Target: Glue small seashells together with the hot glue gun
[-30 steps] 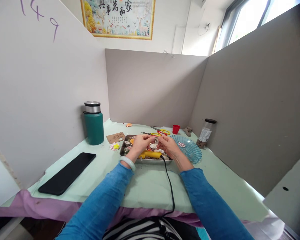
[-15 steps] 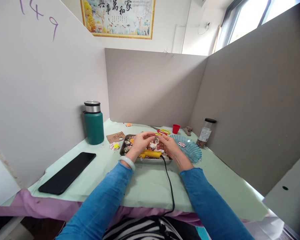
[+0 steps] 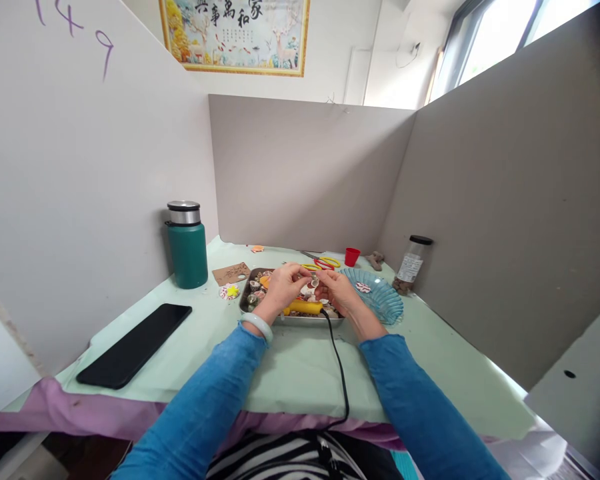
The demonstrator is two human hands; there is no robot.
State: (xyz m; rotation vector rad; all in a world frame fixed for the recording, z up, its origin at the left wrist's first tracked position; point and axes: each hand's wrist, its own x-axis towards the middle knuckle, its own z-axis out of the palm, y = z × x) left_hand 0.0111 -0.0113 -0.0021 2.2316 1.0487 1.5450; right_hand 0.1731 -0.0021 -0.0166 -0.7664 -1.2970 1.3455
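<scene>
Both my hands hover over a metal tray [image 3: 247, 299] filled with several small shells. My left hand [image 3: 283, 287] and my right hand [image 3: 336, 291] meet above the tray, fingertips pinched together on a small pale shell [image 3: 314, 283] between them. A yellow glue gun [image 3: 304, 307] lies on the tray's near rim just below my hands, its black cord [image 3: 341, 373] running toward me over the table edge.
A green flask [image 3: 187, 245] stands at the left, a black phone [image 3: 134, 346] nearer me. A blue shell-shaped dish [image 3: 380, 300], yellow scissors [image 3: 325, 263], a red cup [image 3: 351, 257] and a clear jar [image 3: 411, 267] sit to the right. Grey partitions enclose the table.
My hands have lifted slightly and drawn closer together over the tray, with the small shell now pinched between both sets of fingertips.
</scene>
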